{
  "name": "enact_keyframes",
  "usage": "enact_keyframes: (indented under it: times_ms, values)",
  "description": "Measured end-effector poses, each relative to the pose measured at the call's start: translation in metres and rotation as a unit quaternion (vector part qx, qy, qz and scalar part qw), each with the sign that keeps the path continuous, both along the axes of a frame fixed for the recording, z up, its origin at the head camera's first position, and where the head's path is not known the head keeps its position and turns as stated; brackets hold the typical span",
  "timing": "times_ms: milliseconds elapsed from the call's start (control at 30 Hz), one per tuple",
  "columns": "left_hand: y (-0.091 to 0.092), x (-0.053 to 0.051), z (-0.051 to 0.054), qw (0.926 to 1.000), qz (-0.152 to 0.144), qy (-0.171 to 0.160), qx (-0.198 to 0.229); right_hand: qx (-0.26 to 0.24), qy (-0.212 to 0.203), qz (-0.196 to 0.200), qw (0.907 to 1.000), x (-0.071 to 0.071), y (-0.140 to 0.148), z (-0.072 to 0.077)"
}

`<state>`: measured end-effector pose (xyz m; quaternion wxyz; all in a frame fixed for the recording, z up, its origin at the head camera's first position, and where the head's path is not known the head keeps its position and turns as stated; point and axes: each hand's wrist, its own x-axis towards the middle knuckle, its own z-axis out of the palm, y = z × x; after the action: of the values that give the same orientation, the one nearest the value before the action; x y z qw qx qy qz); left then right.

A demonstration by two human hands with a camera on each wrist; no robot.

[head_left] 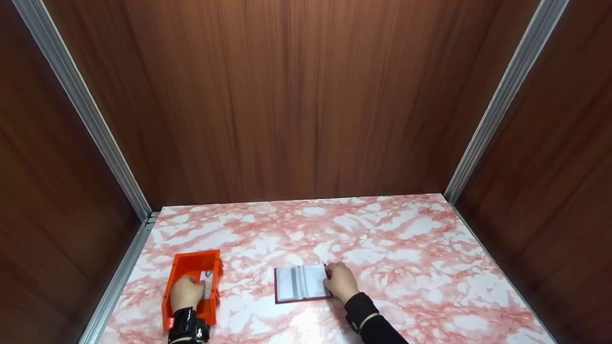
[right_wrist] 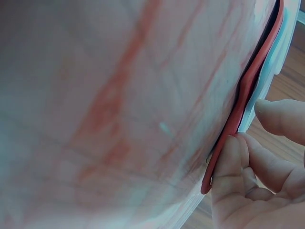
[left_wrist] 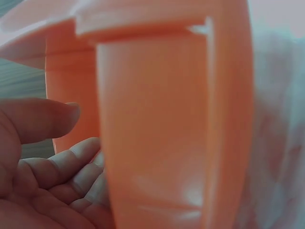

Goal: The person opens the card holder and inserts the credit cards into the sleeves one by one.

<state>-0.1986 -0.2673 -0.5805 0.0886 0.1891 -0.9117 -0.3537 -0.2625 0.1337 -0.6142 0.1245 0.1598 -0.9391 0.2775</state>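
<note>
My left hand (head_left: 185,292) is down inside an orange plastic bin (head_left: 196,259) at the left of the table. In the left wrist view its thumb stands apart from the loosely bent fingers; the fingertips are hidden behind the bin wall (left_wrist: 157,119). A white printed card (head_left: 207,278) lies in the bin beside this hand. Right of the bin, a small card holder (head_left: 313,282) with a dark red cover lies spread on the table, its clear sleeves showing. My right hand (head_left: 342,282) holds its right edge, fingers against the red cover (right_wrist: 244,90) and thumb over the sleeve side.
The table top (head_left: 411,267) has a red and white marbled pattern. Brown wood-grain panels (head_left: 287,105) enclose it at the back and both sides, with metal rails (head_left: 502,102) at the corners.
</note>
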Motion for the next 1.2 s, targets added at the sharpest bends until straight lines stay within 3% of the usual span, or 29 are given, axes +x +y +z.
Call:
enact_keyframes:
  times_ms: [433, 1200]
  values:
    - [-0.0005, -0.0018, -0.0064, 0.9993, 0.002, -0.035, -0.011, 0.003, 0.002, 0.002, 1.0000, -0.0002, -0.0002, -0.0007]
    - [0.0037, -0.0014, -0.0027, 0.9989, -0.008, -0.042, -0.017, 0.008, 0.005, 0.004, 0.9999, -0.0005, -0.0003, 0.0000]
